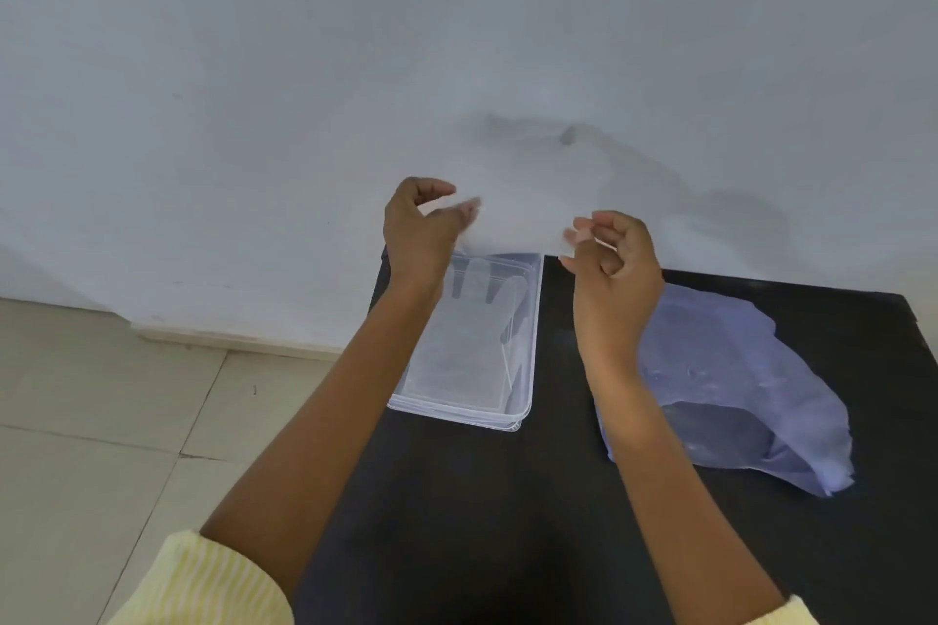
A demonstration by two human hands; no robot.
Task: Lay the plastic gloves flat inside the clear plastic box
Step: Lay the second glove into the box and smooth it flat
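Observation:
A thin, translucent plastic glove (pixel 517 223) is stretched in the air between my two hands, above the far end of the clear plastic box (pixel 530 345). My left hand (pixel 421 231) pinches the glove's left edge. My right hand (pixel 611 264) pinches its right edge. The box is rectangular and stands open on the black table (pixel 507 497), with at least one flat glove lying on its bottom. The held glove is faint against the pale wall, so its outline is hard to make out.
A bluish plastic bag (pixel 736 386) of more gloves lies on the table to the right of the box. The pale wall (pixel 304 91) stands close behind the table. A tiled floor (pixel 101 421) shows past the table's left edge.

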